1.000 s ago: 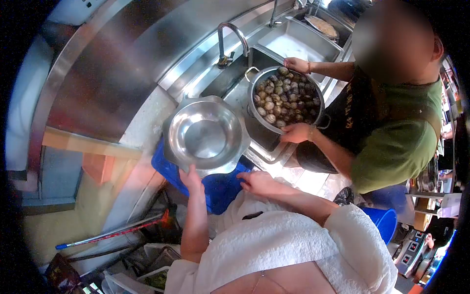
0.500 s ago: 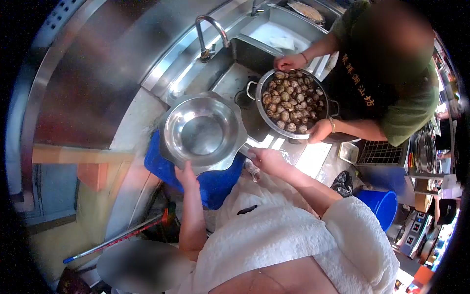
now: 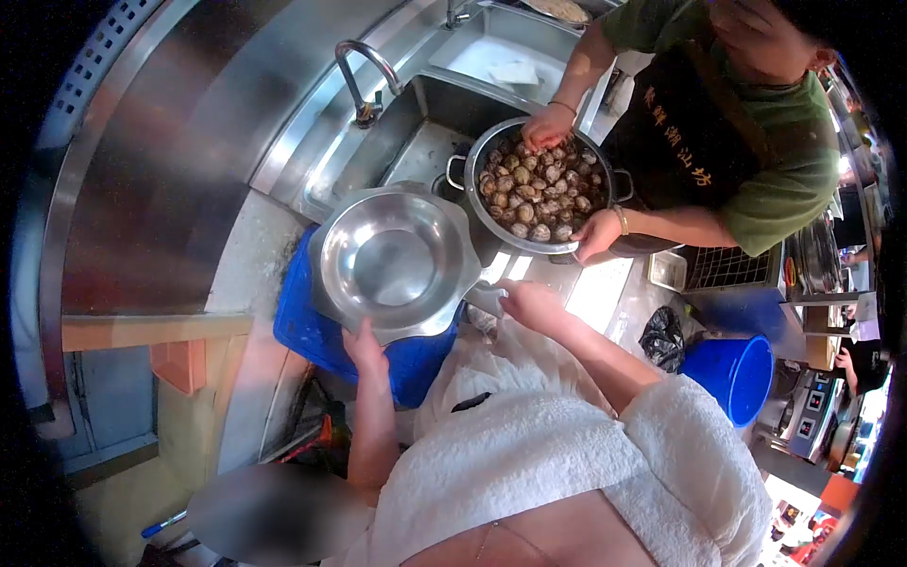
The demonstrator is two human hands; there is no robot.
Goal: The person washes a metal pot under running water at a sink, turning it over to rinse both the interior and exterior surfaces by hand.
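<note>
A brushed steel wall [image 3: 208,132] curved behind the steel sink [image 3: 408,159], whose faucet [image 3: 370,66] arched up at its far edge. A second basin [image 3: 487,52], with a pale item [image 3: 515,73] in it, adjoined the sink on its far right side.

At the near left corner of the sink, the wide metal bowl [image 3: 389,263] was held up, its hollow facing the camera and nothing visible in it. The left hand [image 3: 367,350] was clamped on the bowl's near rim. The right hand [image 3: 532,305], to the bowl's right, was closed around a grey handle [image 3: 486,299]; whether that joined the bowl could not be told.

Over the near right part of the sink was a two-handled pot [image 3: 507,233] full of round, ridged shells [image 3: 537,189]. A co-worker in a dark apron [image 3: 685,142] had one hand [image 3: 550,127] down at the shells and the other hand [image 3: 598,235] on the pot's near rim.

Nearer the camera than the sink, a blue tub [image 3: 307,326] showed beneath the bowl. Well to the right of the sink were a black plastic bag [image 3: 664,338] and a blue bucket [image 3: 726,373].
</note>
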